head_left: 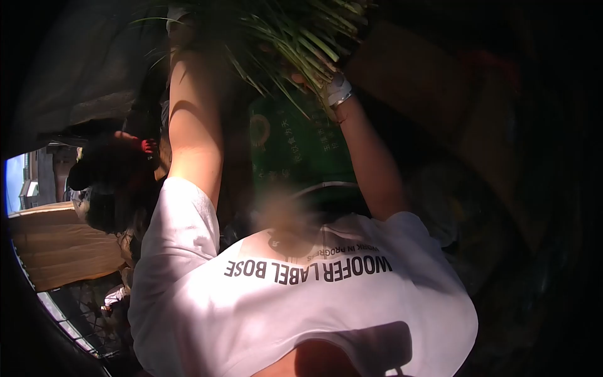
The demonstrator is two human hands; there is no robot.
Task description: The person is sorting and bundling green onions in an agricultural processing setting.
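A loose bunch of spring onions [308,44] spreads across the top of the view, long green leaves with paler root ends pointing down and right. Under those root ends my right hand [300,80] is wrapped round the stalks, mostly covered by them; a pale shiny band circles the wrist. My left arm reaches up to the top edge, where my left hand [180,22] sits in shadow beside the leaf side of the bunch. Its fingers are hidden, so its grip does not show. Between my forearms stands a dark green printed bag or box [301,147].
At left, another person in dark clothing shows a red-gloved hand [148,146]. Brown cardboard [63,245] lies below that person. More cardboard [408,69] stands in shade at the right. My white printed shirt [314,301] fills the bottom.
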